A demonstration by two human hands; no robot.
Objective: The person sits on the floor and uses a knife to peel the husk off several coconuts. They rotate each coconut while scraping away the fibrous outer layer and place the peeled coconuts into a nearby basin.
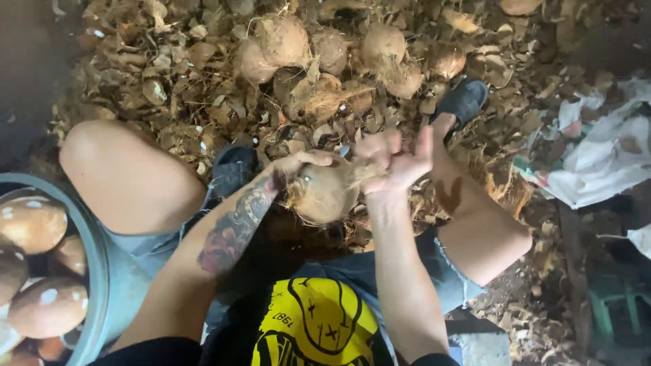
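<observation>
Yellow shirt (315, 325) with a dark drawn pattern sits closest to the lens at six o'clock, and from either side of it two forearms run up toward the middle of the view. At about eight o'clock a grey-blue tub (102, 271) holds smooth brown peeled coconuts (30, 224) flecked with white. Just past the knees, near the centre, the left hand (298, 166) — its forearm tattooed — curls over the top and near side of a partly husked coconut (325, 196), fingers wrapped and gripping. The right hand (397, 159) is at the nut's one o'clock edge, fingers spread wide and blurred, apparently touching loose fibre rather than clamped on anything; whether it pinches a strand I cannot tell. To do this stripping well, my judgement is that the left hand should pin the nut firmly while the right takes fibre near its root and pulls along the grain, away from the body. Beyond the hands, a dark sandal (464, 102) shows at one o'clock on a floor (135, 81) littered with husk scraps. Farthest off, at twelve o'clock, lies a heap of unhusked coconuts (325, 54) — and crumpled white sacking (597, 163) at three o'clock.
</observation>
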